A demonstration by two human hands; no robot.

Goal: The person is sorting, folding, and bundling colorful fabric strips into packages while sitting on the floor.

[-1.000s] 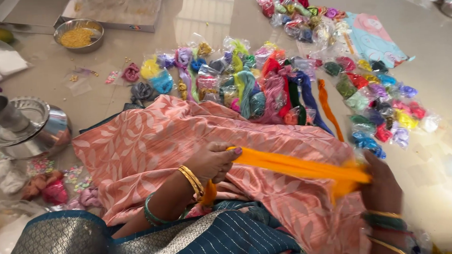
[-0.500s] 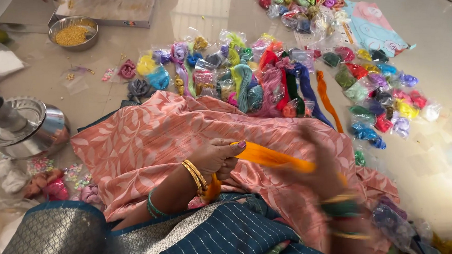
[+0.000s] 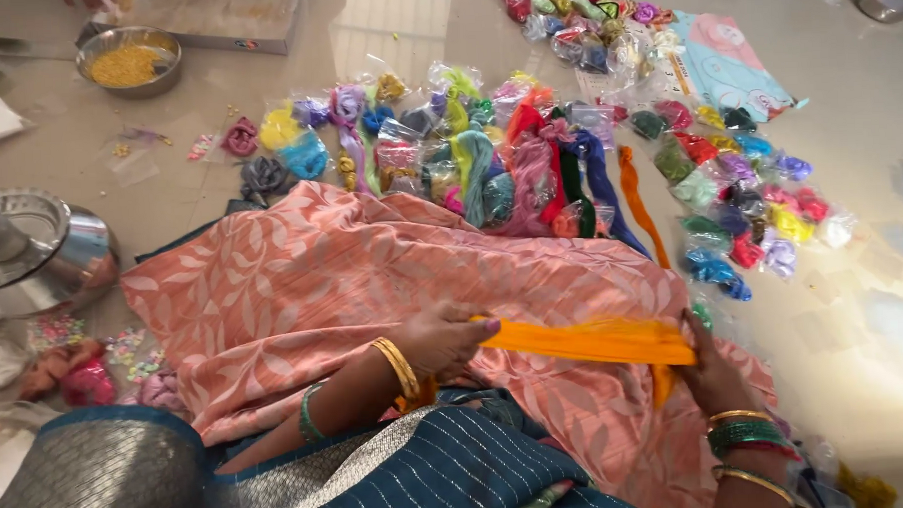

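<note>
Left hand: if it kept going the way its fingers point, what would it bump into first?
The left hand points right along the orange strip, so it would probably slide along that and meet the right hand holding the other end.

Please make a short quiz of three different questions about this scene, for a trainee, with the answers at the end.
1. True or false: both hands hold the orange strip.
2. What does the strip lie over? A) the steel bowl B) the peach cloth C) a blue card
3. Fill in: the bowl of yellow grains stands at the top ____ of the view.

Key:
1. True. The left hand grips one end and the right hand the other, with the strip stretched between them.
2. B.
3. Left.
</note>
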